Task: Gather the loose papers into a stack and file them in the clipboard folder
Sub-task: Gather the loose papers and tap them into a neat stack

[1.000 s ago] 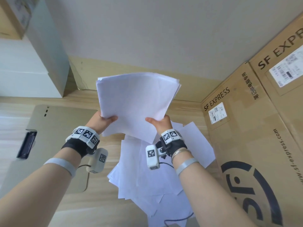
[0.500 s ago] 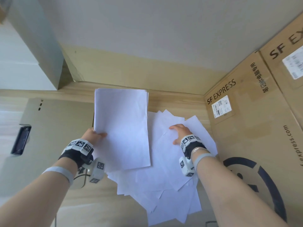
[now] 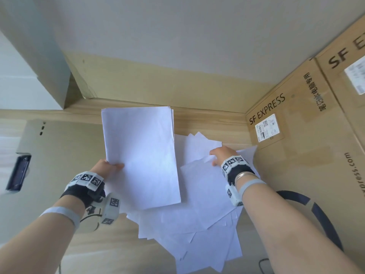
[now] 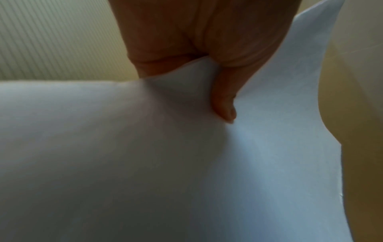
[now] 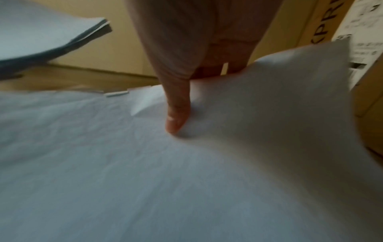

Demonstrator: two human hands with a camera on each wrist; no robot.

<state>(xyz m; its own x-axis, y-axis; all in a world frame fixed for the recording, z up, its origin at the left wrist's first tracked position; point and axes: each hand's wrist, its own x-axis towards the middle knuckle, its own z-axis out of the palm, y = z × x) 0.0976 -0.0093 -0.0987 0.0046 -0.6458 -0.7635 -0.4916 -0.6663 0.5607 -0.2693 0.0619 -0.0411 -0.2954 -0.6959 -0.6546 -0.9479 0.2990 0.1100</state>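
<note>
The stack (image 3: 140, 155) stood over the tabletop's (image 3: 207, 123) far middle, loose papers (image 3: 197, 224) spread to its right and nearer, the clipboard folder (image 3: 59, 147) lay left, boxes (image 3: 296, 155) lined the right edge.

The stack of papers (image 3: 142, 155) you hold is plain white with a faint blue-lilac cast, and the loose papers (image 3: 205, 214) spread toward 5 o'clock are the same unmarked white. The surface (image 3: 207, 123) is pale wood with a light grain. At 9 o'clock the clipboard folder (image 3: 65, 147) is flat beige, its clip (image 3: 18, 173) black. At 3 o'clock the cardboard box (image 3: 308, 155) is brown with black lettering, a white label and a dark navy curved logo. Your wrist bands (image 3: 87, 179) are white with black square-code patterns over black straps. The wall (image 3: 177, 36) at 12 o'clock is light grey.
</note>
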